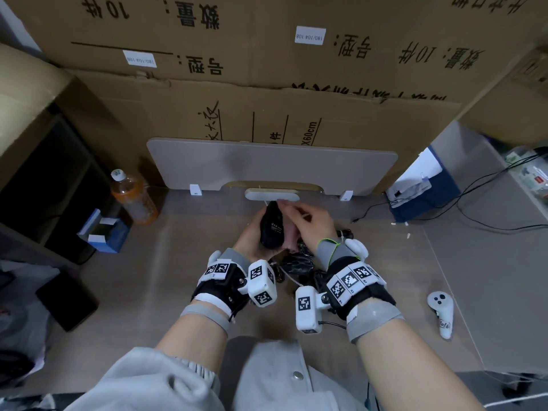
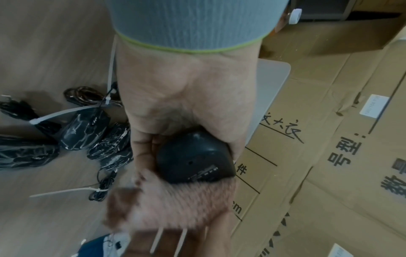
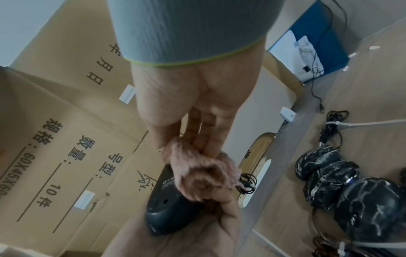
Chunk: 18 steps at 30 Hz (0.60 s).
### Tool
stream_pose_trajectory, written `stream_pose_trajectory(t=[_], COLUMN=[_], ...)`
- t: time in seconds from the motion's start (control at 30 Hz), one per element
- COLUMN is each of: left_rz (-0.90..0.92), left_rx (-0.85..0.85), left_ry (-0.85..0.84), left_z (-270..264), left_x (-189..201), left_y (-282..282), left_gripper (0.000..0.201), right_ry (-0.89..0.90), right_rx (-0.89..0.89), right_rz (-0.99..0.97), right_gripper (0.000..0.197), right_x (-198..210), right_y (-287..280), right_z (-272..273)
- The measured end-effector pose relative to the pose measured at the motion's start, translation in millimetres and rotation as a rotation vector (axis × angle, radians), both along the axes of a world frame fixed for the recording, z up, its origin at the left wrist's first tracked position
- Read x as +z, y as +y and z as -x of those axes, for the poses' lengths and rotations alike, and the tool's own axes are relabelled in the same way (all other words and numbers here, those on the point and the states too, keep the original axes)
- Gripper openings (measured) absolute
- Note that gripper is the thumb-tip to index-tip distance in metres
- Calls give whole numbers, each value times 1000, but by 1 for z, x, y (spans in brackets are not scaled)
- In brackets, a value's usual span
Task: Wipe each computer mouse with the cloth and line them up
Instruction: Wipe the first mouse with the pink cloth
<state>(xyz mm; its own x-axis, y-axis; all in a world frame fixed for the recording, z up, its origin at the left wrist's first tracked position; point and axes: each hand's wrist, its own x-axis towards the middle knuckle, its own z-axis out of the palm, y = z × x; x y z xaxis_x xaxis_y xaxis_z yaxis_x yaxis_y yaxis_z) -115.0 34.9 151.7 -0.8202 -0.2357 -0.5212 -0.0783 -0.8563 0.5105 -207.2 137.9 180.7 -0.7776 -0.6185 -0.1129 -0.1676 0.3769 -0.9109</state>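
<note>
Here, a black computer mouse [image 1: 271, 228] is sitting underside-up above the wooden desk [image 1: 166, 292], the left hand [image 1: 252, 241] cupping it with curled fingers. The right hand [image 1: 311, 222] is pinching a pink fluffy cloth [image 3: 197, 170] against it. Plastic-wrapped mice [image 2: 83, 132] with zip-tied cables are lying on the desk just beneath.
</note>
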Motion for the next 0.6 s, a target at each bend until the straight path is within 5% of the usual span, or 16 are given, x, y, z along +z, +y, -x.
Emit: stream_pose_trajectory(t=[0.13,0.2,0.37,0.47,0.6], left_rz=[-81,-141,-75,-42,-1], left_rx=[91,128,136,128,152], left_ry=[26,-5,-82,-105,-131], left_z=[3,6,18,27,33], left_x=[1,6,14,18,16], left_y=[0,2,21,36,54], left_gripper=[45,49,50,46,43], right_ry=[-192,-130,86,107,55], right_rx=[219,276,149,107,82], right_rz=[114,119,23,-42,-26], right_gripper=[22,30,20,5,11], right_x=[11,14,19,22,12], right_y=[6,7,6,12,23], right_z=[-2,4,30,46,59])
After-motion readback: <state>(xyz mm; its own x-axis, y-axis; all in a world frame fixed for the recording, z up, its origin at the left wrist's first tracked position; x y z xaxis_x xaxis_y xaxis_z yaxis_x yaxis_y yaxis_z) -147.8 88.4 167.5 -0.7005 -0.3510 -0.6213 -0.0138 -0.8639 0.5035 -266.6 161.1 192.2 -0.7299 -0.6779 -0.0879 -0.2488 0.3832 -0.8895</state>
